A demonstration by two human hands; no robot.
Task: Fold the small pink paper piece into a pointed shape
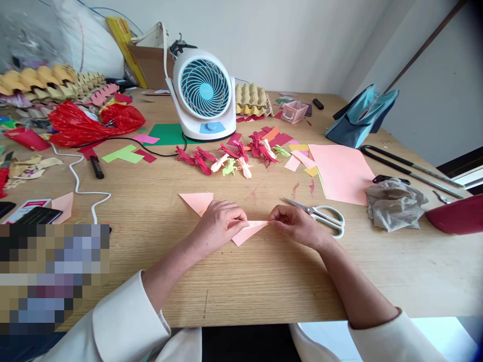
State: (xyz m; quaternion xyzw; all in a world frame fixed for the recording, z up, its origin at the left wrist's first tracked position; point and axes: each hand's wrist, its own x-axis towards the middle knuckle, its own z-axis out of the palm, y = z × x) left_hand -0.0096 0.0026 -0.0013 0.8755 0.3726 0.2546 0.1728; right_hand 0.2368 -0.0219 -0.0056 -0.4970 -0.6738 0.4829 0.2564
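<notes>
From the head camera, both hands rest on a wooden table near its front edge. The left hand lies knuckles up, fingers curled down onto the left end of a folded piece of pink paper, pressing it flat against the wood. The right hand meets the paper's right tip, thumb and forefinger pinched together on that corner while the other fingers are loosely bent. The paper lies flat between the two hands as a narrow pointed shape, its lower corner pointing toward the person. White sleeves cover both forearms.

Just beyond the left hand lies a second pink triangle, apart from the piece being held. A pair of scissors with white handles lies just beside the right hand, blades pointing left. Further right sits a large pink sheet, and beside it a crumpled grey cloth.

Farther back, a row of small folded paper figures in red, pink and green stretches across the middle of the table. Behind them stands a white desk fan with a blue grille, and a red plastic bag lies to its left. A blue bag stands at the right rear.
</notes>
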